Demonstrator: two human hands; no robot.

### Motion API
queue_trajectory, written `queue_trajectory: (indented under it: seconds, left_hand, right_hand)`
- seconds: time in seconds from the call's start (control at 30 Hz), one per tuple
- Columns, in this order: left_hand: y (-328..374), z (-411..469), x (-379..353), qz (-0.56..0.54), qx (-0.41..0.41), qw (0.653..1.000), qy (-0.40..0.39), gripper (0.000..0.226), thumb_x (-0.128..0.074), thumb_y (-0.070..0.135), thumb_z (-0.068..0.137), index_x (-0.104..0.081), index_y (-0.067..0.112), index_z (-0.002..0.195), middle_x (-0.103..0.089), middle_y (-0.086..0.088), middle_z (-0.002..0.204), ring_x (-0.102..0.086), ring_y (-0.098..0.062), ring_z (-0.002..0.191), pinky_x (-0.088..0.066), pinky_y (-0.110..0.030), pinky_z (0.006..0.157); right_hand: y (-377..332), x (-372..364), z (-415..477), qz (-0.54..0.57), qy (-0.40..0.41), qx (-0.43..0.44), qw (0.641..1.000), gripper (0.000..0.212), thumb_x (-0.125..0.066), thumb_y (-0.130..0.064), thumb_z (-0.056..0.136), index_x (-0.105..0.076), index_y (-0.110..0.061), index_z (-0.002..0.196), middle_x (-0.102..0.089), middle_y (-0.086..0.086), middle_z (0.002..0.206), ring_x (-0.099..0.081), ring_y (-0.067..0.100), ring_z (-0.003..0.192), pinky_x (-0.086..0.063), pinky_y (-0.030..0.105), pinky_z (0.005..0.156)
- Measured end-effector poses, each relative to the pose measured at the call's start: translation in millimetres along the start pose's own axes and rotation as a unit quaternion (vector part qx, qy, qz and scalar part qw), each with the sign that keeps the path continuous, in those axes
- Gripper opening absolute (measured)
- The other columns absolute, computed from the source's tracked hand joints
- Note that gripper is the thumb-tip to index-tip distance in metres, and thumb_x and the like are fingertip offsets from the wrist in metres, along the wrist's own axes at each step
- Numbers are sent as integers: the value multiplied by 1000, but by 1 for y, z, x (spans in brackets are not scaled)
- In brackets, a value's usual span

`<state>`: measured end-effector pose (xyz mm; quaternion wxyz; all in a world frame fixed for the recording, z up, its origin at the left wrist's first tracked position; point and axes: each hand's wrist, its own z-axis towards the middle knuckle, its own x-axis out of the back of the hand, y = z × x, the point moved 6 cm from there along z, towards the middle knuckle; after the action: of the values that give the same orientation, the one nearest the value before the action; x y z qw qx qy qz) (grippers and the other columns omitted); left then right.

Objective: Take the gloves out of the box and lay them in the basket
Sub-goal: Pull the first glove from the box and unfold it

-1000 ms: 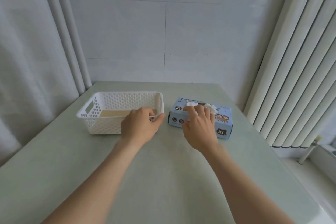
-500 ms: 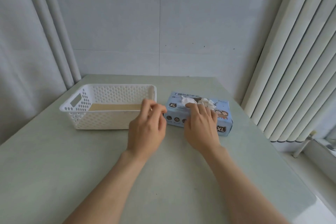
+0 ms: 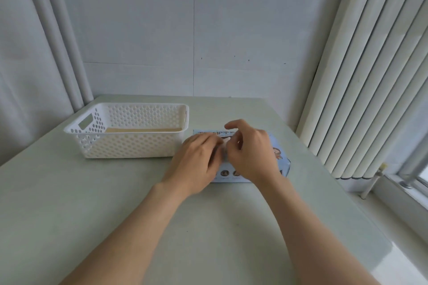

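So the white perforated basket sits at about 10 o'clock on the desk, nothing glove-like in it that I can see, just a tan bottom. Right beside it, around 12 to 1 o'clock, is the blue glove box, and both hands are on top of it. The left hand is curled over the near-left part of the box, and I honestly can't tell whether it's gripping anything. The right hand has thumb and finger pinched on a bit of white glove at the opening, index finger lifted. I'd pin the box down with the left and pull slowly, so only one comes out. The desk is pale green and smooth, with a grey wall behind, curtain folds at 9 o'clock and vertical blinds at 2 o'clock.
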<state>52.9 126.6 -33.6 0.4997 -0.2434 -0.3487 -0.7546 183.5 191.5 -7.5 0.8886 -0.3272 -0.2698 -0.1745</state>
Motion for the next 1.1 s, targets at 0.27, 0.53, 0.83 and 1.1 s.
queue_trajectory:
  seconds: [0.27,0.53,0.83,1.1]
  left_hand:
    - [-7,-2,8,-2,16,999,-30,34,-38,23,99,-65,18,119,-65,8,121,-61,-12,108,-51,-29,90]
    - [-5,2,8,14,57,998,10,13,-49,15,97,-62,16,96,-65,6,101,-62,-15,83,-54,-40,72]
    - [0,-1,1,44,65,997,7,40,-50,34,100,-64,12,130,-62,0,137,-62,-20,117,-52,-32,94]
    - [-4,-2,2,-25,91,995,24,30,-60,37,98,-64,19,121,-68,7,113,-63,-16,103,-53,-35,86]
  right_hand:
    - [31,18,8,-83,3,-93,992,29,-61,-17,86,-75,-22,111,-66,-6,97,-59,21,100,-44,38,94]
    - [41,14,8,-103,-34,-148,983,25,-59,-20,92,-76,-31,107,-68,-10,63,-65,21,87,-44,36,92]
    - [38,15,9,-79,-20,-127,989,15,-59,-22,99,-68,-31,106,-59,-8,54,-62,21,73,-43,43,102]
    - [21,3,9,-81,-89,-42,992,26,-64,-45,98,-72,-44,124,-57,-11,107,-49,13,108,-26,32,93]
